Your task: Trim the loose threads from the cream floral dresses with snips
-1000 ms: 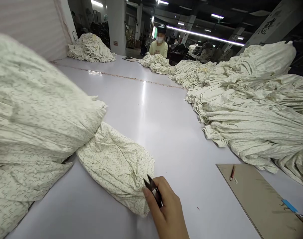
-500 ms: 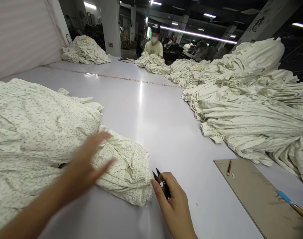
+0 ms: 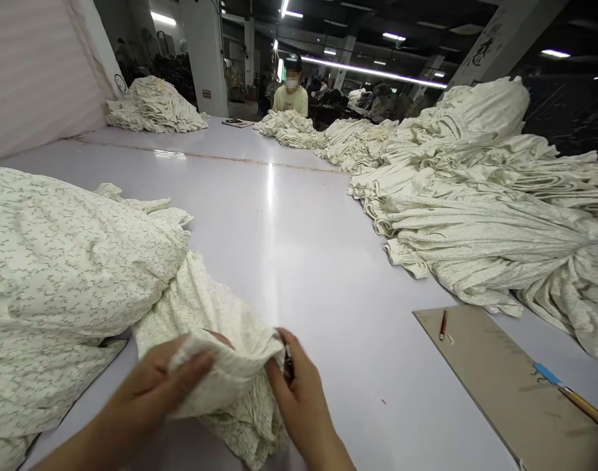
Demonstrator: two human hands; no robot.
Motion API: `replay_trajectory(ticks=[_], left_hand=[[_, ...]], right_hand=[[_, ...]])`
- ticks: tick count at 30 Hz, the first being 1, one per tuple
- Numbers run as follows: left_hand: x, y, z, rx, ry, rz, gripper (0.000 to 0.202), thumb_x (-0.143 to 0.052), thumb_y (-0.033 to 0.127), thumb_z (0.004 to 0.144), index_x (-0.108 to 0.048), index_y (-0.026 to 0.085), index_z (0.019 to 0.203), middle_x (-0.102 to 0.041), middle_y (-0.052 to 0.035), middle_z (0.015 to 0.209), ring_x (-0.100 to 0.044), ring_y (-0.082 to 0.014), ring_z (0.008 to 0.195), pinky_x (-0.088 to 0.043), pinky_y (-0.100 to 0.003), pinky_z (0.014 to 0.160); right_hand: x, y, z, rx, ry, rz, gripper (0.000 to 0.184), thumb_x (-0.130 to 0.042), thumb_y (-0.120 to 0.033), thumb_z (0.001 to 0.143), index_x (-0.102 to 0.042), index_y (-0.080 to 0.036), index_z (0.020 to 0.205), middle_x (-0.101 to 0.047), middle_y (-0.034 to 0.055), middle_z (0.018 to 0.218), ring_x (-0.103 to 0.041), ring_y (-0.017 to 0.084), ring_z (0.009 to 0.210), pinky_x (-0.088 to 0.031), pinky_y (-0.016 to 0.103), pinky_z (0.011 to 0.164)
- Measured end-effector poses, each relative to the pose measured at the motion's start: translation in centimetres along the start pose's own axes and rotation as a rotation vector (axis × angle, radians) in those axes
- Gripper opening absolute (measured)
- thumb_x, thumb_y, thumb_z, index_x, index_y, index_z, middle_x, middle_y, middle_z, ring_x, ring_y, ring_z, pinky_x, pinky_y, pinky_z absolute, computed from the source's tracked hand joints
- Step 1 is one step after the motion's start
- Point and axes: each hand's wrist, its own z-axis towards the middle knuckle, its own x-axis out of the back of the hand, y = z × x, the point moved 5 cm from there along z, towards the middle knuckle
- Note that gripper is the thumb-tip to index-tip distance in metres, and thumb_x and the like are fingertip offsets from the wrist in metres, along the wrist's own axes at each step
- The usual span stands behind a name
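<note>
A pale printed garment (image 3: 220,379) is lifted off the tabletop, its gathered edge stretched between both hands. On its left side, my left hand (image 3: 156,379) pinches the cloth between thumb and fingers. My right hand (image 3: 301,392) grips the other end of the edge, with the dark thread snips (image 3: 288,364) tucked in its palm. Most of the snips is hidden behind the fingers. Part of the garment hangs below the hands, and the rest runs back toward a large heap of the same printed cloth (image 3: 83,255) on the left.
Long piles of pale garments (image 3: 475,203) line the right side of the white table (image 3: 318,261). A grey-brown board (image 3: 495,373) carries a red pencil stub (image 3: 443,325) and a blue-tipped tool (image 3: 568,392). Another pile (image 3: 154,104) sits far left. A masked person (image 3: 292,95) is across the table.
My left hand has come down onto the garment and taken hold of it. My right hand has moved left and gripped its edge, the snips still in it. The cloth is now raised.
</note>
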Motion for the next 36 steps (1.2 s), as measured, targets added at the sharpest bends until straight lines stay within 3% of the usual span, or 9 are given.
replay_trajectory(ticks=[3,6,8,11,16,19,24,28,36], left_hand=[[5.2,0.5,-0.7,0.108,0.340,-0.026,0.049,-0.064,0.064,0.074,-0.064,0.022,0.098,-0.072,-0.0007,0.074,-0.068,-0.0262,0.070,-0.055,-0.032,0.062],[8.0,1.3,0.3,-0.028,0.497,0.520,0.053,-0.058,0.055,0.082,-0.057,0.019,0.120,-0.070,-0.0084,0.109,-0.061,-0.0395,0.105,-0.049,-0.049,0.090],[7.4,0.8,1.0,-0.125,0.410,0.773,0.059,-0.053,0.055,0.085,-0.053,0.016,0.129,-0.059,-0.0143,0.131,-0.049,-0.0442,0.122,-0.039,-0.056,0.100],[4.4,-0.1,0.8,-0.293,0.186,0.744,0.050,-0.048,0.050,0.091,-0.048,0.029,0.136,-0.047,-0.0062,0.146,-0.038,-0.0326,0.136,-0.031,-0.047,0.111],[-0.1,0.9,-0.6,-0.523,-0.075,0.813,0.015,-0.052,0.034,0.092,-0.062,0.024,0.098,-0.062,-0.0071,0.120,-0.054,-0.0251,0.113,-0.042,-0.032,0.095],[-0.8,0.9,-0.2,-0.405,-0.121,0.832,0.017,-0.048,0.032,0.093,-0.061,0.022,0.089,-0.065,-0.0034,0.084,-0.059,-0.0206,0.080,-0.043,-0.028,0.071],[-0.9,-0.7,0.5,-0.054,-0.236,0.229,0.028,-0.058,0.048,0.087,-0.070,0.025,0.096,-0.071,-0.0013,0.100,-0.061,-0.0246,0.103,-0.046,-0.025,0.086],[-1.3,-1.0,0.7,0.074,-0.341,-0.160,0.023,-0.068,0.038,0.082,-0.074,0.021,0.096,-0.072,-0.0009,0.081,-0.064,-0.0222,0.087,-0.048,-0.025,0.078],[-1.4,-0.5,0.3,0.066,-0.306,-0.123,0.027,-0.068,0.046,0.081,-0.075,0.021,0.088,-0.068,0.0007,0.076,-0.058,-0.0168,0.077,-0.045,-0.022,0.072]], right_hand=[[-2.6,-1.0,0.1,0.034,-0.271,0.003,0.016,-0.053,-0.027,0.091,-0.059,-0.023,0.105,-0.060,-0.0021,0.081,-0.054,0.015,0.073,-0.042,0.024,0.067],[-3.4,-2.2,0.0,0.028,-0.350,0.072,0.015,-0.058,-0.037,0.091,-0.059,-0.024,0.096,-0.047,-0.0056,0.070,-0.043,0.012,0.065,-0.034,0.022,0.060],[-3.7,-2.7,-0.1,0.031,-0.399,0.111,0.019,-0.053,-0.041,0.093,-0.057,-0.023,0.091,-0.042,-0.0060,0.068,-0.038,0.011,0.063,-0.031,0.023,0.058],[-3.8,-2.9,0.1,0.047,-0.400,0.126,0.024,-0.051,-0.041,0.095,-0.053,-0.022,0.082,-0.039,-0.0066,0.065,-0.035,0.011,0.060,-0.028,0.024,0.056],[-2.9,-2.8,0.5,0.020,-0.316,0.151,0.020,-0.053,-0.039,0.093,-0.056,-0.021,0.085,-0.040,-0.0063,0.065,-0.035,0.010,0.059,-0.028,0.023,0.054],[-2.3,-2.8,0.9,-0.016,-0.250,0.184,0.021,-0.053,-0.039,0.091,-0.056,-0.020,0.082,-0.044,-0.0049,0.067,-0.039,0.011,0.061,-0.032,0.022,0.056],[-1.4,-2.6,1.0,-0.084,-0.081,0.150,0.022,-0.060,-0.041,0.087,-0.056,-0.021,0.094,-0.048,-0.0034,0.075,-0.041,0.011,0.062,-0.035,0.022,0.055],[0.4,-3.9,-0.1,0.029,0.062,-0.054,0.020,-0.050,-0.042,0.093,-0.052,-0.023,0.087,-0.049,-0.0002,0.082,-0.044,0.014,0.065,-0.034,0.024,0.053],[-0.5,-5.4,-2.0,0.269,-0.238,-0.327,0.007,-0.057,-0.028,0.091,-0.059,-0.022,0.092,-0.059,0.0039,0.089,-0.058,0.018,0.075,-0.044,0.027,0.063]])
